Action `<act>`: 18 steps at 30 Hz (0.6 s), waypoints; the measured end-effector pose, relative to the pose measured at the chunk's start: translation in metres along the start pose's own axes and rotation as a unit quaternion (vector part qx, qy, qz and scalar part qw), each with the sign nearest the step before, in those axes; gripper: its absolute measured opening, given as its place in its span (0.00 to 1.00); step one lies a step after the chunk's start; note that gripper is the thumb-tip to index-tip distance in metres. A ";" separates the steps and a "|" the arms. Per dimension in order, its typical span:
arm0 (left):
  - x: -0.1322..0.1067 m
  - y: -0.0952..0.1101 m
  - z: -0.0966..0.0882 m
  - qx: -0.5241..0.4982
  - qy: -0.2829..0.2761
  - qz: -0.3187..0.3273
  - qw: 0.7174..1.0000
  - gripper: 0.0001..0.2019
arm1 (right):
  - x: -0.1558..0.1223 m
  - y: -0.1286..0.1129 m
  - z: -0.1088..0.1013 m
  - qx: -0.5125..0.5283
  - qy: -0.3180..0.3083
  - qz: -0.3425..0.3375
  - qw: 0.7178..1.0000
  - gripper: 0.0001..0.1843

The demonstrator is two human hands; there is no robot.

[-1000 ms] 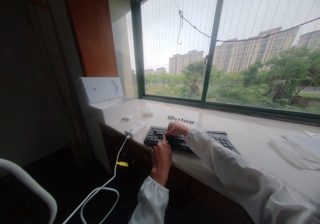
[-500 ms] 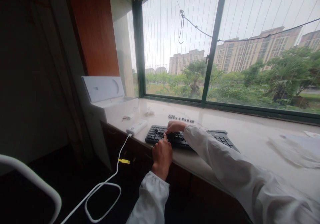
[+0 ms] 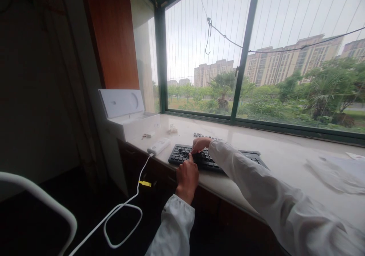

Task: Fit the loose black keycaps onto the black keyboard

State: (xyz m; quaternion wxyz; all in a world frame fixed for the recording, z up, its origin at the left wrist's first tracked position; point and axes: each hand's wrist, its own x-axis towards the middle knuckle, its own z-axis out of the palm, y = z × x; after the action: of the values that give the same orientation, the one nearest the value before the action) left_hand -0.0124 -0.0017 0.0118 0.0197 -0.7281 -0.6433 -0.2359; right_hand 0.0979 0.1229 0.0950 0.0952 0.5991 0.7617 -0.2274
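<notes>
In the head view, the black keyboard (image 3: 199,158) lay near the front edge of the pale stone surface (image 3: 285,153) under the window, and everything else is placed from it. The left hand (image 3: 186,176) sat at the keyboard's near edge, its fingers (image 3: 190,158) curled loosely into the palm with one tip pressed onto the keys; it gripped nothing that could be seen. The right hand (image 3: 201,144) reached across from the right and rested on the keyboard's far rows, fingers bent down onto the keys; whether they pinched a keycap or only touched could not be told.

Just behind the keyboard, a short row of small loose keycaps (image 3: 203,136) lay on the surface, partly covered by the right hand. Left of the keyboard, just beside it, lay a white power bank (image 3: 158,146), with a white cable (image 3: 125,210) dropping from its near end over the edge and looping below. Farther left and behind stood an open white box (image 3: 128,115), its lid upright. Well to the right of the keyboard lay crumpled clear plastic wrap (image 3: 330,170).

The right white sleeve (image 3: 270,195) crossed over the keyboard's right half and hid much of it. The keycaps were too small to read, and a small object between box and power bank was unclear.
</notes>
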 end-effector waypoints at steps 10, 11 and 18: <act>-0.003 0.000 0.004 -0.001 0.018 -0.007 1.000 0.25 | -0.018 0.005 0.005 -0.005 0.076 -0.028 0.997 0.19; -0.003 0.000 0.004 -0.003 0.019 -0.007 1.000 0.25 | -0.019 0.005 0.006 -0.002 0.082 -0.030 0.996 0.19; -0.004 0.001 0.005 -0.007 0.016 -0.009 1.000 0.24 | -0.026 0.009 0.009 0.019 0.154 -0.032 0.987 0.15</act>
State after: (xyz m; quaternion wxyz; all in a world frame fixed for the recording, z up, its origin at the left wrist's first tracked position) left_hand -0.0105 -0.0041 0.0060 0.0225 -0.7188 -0.6476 -0.2520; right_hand 0.1127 0.0973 0.0957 -0.0416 0.6036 0.7820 -0.1499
